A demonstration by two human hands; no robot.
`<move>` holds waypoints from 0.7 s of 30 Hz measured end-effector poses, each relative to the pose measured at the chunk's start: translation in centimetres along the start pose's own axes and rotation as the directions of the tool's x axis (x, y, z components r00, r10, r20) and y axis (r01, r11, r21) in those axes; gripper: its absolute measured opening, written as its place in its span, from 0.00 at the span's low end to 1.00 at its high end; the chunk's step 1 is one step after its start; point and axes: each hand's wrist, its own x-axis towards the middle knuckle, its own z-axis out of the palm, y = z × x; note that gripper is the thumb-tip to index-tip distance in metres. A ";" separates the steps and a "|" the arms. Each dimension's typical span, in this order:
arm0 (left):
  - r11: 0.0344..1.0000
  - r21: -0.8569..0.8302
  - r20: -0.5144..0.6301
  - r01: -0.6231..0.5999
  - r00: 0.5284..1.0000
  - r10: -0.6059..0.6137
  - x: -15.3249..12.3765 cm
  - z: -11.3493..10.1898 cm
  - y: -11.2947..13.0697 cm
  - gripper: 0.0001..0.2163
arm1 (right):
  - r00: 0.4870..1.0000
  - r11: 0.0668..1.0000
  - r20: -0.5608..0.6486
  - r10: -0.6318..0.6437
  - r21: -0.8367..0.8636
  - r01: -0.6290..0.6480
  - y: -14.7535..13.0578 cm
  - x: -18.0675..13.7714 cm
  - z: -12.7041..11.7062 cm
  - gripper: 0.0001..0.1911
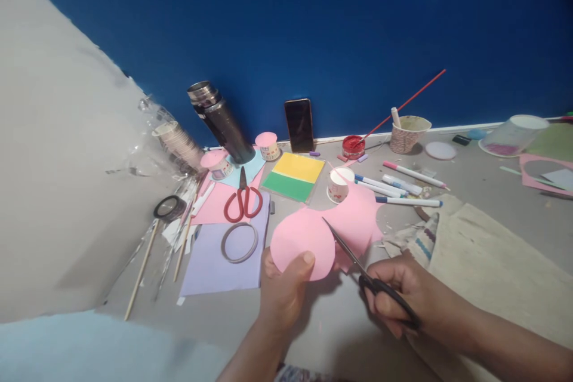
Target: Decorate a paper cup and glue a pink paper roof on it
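My left hand [286, 289] pinches a piece of pink paper [299, 236], thumb on top and fingers behind. Most of the paper's near part has a round outline, while a wider strip of it still joins at the upper right. Black-handled scissors [353, 258] are in my right hand [403, 295], fingers through the loops. Their blades point up and left and lie at the paper beside the round edge. Just behind the paper stands a small white paper cup [339, 184], partly covered by it.
Red-handled scissors [243, 200] and a tape roll [239, 243] lie on purple paper [215, 274] at left. Behind are a dark flask [224, 125], a phone [299, 125] and a red paint pot [353, 147]. Several markers [407, 202] and a beige cloth [496, 268] are at right.
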 end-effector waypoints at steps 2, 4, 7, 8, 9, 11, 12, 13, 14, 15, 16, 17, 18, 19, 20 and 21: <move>1.000 0.006 0.015 0.010 1.000 -0.010 0.1 -0.1 0.0 0.16 | 1.000 1.000 0.005 0.004 -0.008 -0.004 0.0 0.0 0.0 0.34; 1.000 0.016 0.028 0.014 1.000 -0.014 0.2 -0.4 0.0 0.15 | 1.000 1.000 -0.001 0.002 -0.006 -0.002 0.1 0.1 -0.1 0.34; 0.999 0.033 0.017 0.021 1.000 -0.021 0.2 -0.8 -0.1 0.15 | 1.000 1.000 -0.008 0.012 -0.005 -0.012 0.1 0.0 -0.1 0.35; 0.999 0.042 0.004 0.020 1.000 -0.020 0.3 -1.0 -0.1 0.15 | 1.000 1.000 -0.006 0.011 -0.008 -0.011 0.1 0.0 -0.1 0.35; 0.998 0.053 -0.009 0.019 1.000 -0.019 0.3 -1.2 -0.1 0.15 | 1.000 1.000 -0.004 0.008 -0.013 -0.008 0.1 0.0 -0.1 0.35; 0.996 0.083 -0.030 0.017 0.999 -0.015 0.3 -1.4 -0.1 0.15 | 1.000 1.000 -0.003 0.000 -0.018 0.000 0.1 0.0 0.0 0.35; 0.995 0.098 -0.032 0.017 0.999 -0.014 0.2 -1.5 0.0 0.16 | 1.000 1.000 -0.004 0.000 -0.018 0.000 0.1 0.0 0.0 0.35; 0.993 0.114 -0.031 0.018 0.999 -0.014 0.2 -1.6 0.0 0.16 | 1.000 1.000 -0.005 0.000 -0.018 0.000 0.1 0.0 0.0 0.34; 0.992 0.128 -0.023 0.020 1.000 -0.017 0.2 -1.7 0.1 0.17 | 1.000 1.000 -0.005 -0.001 -0.017 0.001 0.1 0.0 0.0 0.34; 0.990 0.139 -0.013 0.022 1.000 -0.020 0.2 -1.7 0.2 0.18 | 1.000 1.000 -0.004 -0.002 -0.017 0.002 0.1 0.0 0.0 0.34; 0.989 0.147 -0.005 0.023 1.000 -0.022 0.2 -1.8 0.3 0.18 | 1.000 1.000 -0.003 -0.003 -0.018 0.003 0.1 0.0 -0.1 0.34; 0.988 0.152 0.000 0.021 1.000 -0.021 0.2 -1.8 0.3 0.18 | 1.000 1.000 -0.001 -0.002 -0.020 0.002 0.1 0.1 -0.1 0.34; 0.988 0.155 0.002 0.017 1.000 -0.018 0.2 -1.9 0.4 0.18 | 1.000 1.000 0.003 0.001 -0.021 -0.001 0.1 0.1 -0.1 0.34; 0.987 0.158 0.000 0.011 1.000 -0.011 0.2 -1.9 0.4 0.18 | 1.000 1.000 0.004 0.002 -0.022 -0.002 0.1 0.1 -0.1 0.34; 0.987 0.161 -0.002 0.005 1.000 -0.005 0.2 -2.0 0.4 0.17 | 1.000 1.000 0.006 0.004 -0.022 -0.003 0.1 0.1 -0.1 0.34; 0.986 0.164 -0.002 0.001 1.000 0.000 0.3 -2.1 0.4 0.17 | 1.000 1.000 0.006 0.002 -0.021 -0.002 0.1 0.1 -0.1 0.34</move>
